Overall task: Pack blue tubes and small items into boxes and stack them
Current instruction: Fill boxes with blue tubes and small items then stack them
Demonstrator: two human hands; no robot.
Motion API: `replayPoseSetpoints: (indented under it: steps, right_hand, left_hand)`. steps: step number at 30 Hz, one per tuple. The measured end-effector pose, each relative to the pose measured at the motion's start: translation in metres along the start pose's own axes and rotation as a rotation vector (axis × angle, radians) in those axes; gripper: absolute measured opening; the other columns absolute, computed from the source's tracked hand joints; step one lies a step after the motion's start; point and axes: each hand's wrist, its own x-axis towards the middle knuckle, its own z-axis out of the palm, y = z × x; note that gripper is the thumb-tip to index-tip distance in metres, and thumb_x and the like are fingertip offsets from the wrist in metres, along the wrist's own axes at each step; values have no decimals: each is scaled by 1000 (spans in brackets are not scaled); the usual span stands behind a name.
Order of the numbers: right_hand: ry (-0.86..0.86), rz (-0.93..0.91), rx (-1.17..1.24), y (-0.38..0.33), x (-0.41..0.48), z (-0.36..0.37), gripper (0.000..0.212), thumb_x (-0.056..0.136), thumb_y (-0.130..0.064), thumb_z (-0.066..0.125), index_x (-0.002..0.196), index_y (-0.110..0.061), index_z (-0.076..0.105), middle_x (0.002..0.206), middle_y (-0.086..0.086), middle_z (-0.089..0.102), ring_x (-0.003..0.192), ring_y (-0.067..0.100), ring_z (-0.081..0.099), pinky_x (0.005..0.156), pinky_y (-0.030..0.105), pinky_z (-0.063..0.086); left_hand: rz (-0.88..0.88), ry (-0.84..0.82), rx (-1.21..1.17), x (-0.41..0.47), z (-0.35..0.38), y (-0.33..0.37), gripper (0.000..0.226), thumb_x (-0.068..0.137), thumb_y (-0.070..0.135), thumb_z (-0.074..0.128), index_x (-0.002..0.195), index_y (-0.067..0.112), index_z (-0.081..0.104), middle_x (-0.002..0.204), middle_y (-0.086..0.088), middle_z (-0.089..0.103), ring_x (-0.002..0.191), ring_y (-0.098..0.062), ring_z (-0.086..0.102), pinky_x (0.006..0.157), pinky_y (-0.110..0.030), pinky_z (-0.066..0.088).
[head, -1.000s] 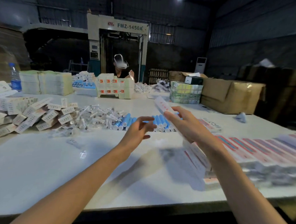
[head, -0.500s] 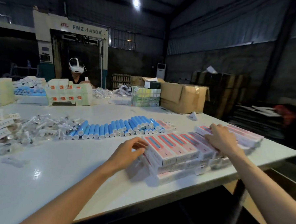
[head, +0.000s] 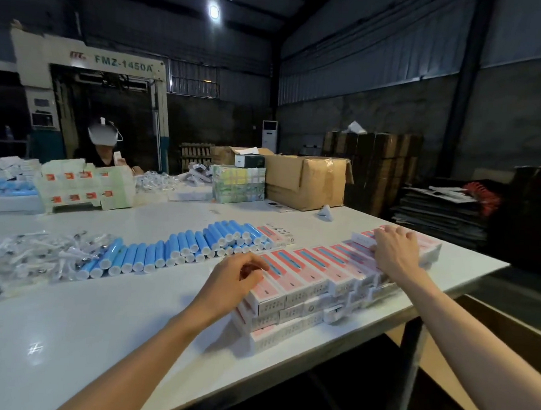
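Clearly legible on the pale machine (head: 123,63) at 11 o'clock is the marking "FMZ-1450A"; the print on the pink-and-white boxes (head: 309,268) is too small to be read. These boxes are stacked in layers on the white tabletop (head: 84,320) toward 3 o'clock, near its edge. The stack's near-left end is gripped by the left hand (head: 237,278), fingers curled over the top box. The right hand (head: 392,252) is laid on the far-right boxes, fingers spread and lightly bent, nothing enclosed. A row of blue tubes (head: 179,250) is laid just behind the stack toward 10 o'clock, and small bagged items (head: 25,254) are heaped at 9 o'clock.
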Motion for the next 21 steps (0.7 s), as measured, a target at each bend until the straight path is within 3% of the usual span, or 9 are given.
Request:
replayPoseSetpoints:
  steps: [5, 8, 12, 14, 17, 19, 21]
  right_hand:
    - [14, 34, 75, -8, 1, 1, 35, 103, -30, 58, 135, -17, 58, 141, 10, 57, 133, 31, 49, 105, 44, 41]
    - [153, -11, 231, -35, -3, -14, 26, 102, -22, 58, 124, -11, 64, 127, 13, 63, 119, 33, 55, 97, 44, 47]
    - [224, -142, 861, -118, -22, -64, 17, 102, -19, 62, 114, -11, 71, 105, -1, 68, 96, 21, 64, 75, 32, 51]
    - [173, -248, 1174, -171, -39, -93, 16, 102, -14, 62, 112, -11, 73, 99, -3, 70, 92, 15, 66, 75, 26, 53]
    - [129, -359, 1525, -254, -70, -130, 17, 99, -8, 60, 104, -12, 75, 87, 2, 73, 81, 12, 69, 69, 23, 54]
    - [16, -373, 1732, -307, -91, -148, 20, 97, -5, 57, 101, -13, 75, 82, 3, 73, 78, 12, 69, 66, 22, 53]
    - [-100, -355, 1879, -357, -112, -158, 23, 96, -3, 55, 102, -13, 75, 82, 1, 72, 76, 7, 66, 64, 17, 48]
  left_hand:
    - [14, -1, -4, -3, -3, -4, 20, 104, 18, 65, 103, 35, 76, 113, 15, 69, 99, 12, 68, 72, -18, 61]
    - [19, 44, 24, -5, -8, -8, 25, 104, 18, 64, 99, 40, 75, 115, 15, 61, 101, 3, 69, 73, -17, 61]
    - [8, 92, 75, -11, -22, -12, 22, 104, 19, 65, 102, 38, 75, 119, 14, 61, 106, 3, 64, 84, -23, 61]
    - [6, 125, 94, -19, -33, -15, 23, 104, 13, 66, 105, 35, 74, 118, 10, 68, 103, 3, 66, 89, -23, 58]
    - [-20, 204, 100, -35, -57, -24, 34, 99, 2, 63, 98, 35, 73, 104, 12, 73, 95, -3, 67, 84, -26, 55]
    - [-111, 253, 151, -45, -79, -29, 32, 94, 8, 63, 88, 40, 66, 89, 19, 71, 85, 2, 65, 78, -27, 51]
    - [-228, 279, 211, -55, -107, -35, 8, 83, 27, 59, 81, 33, 64, 80, 16, 69, 84, -6, 69, 72, -30, 49]
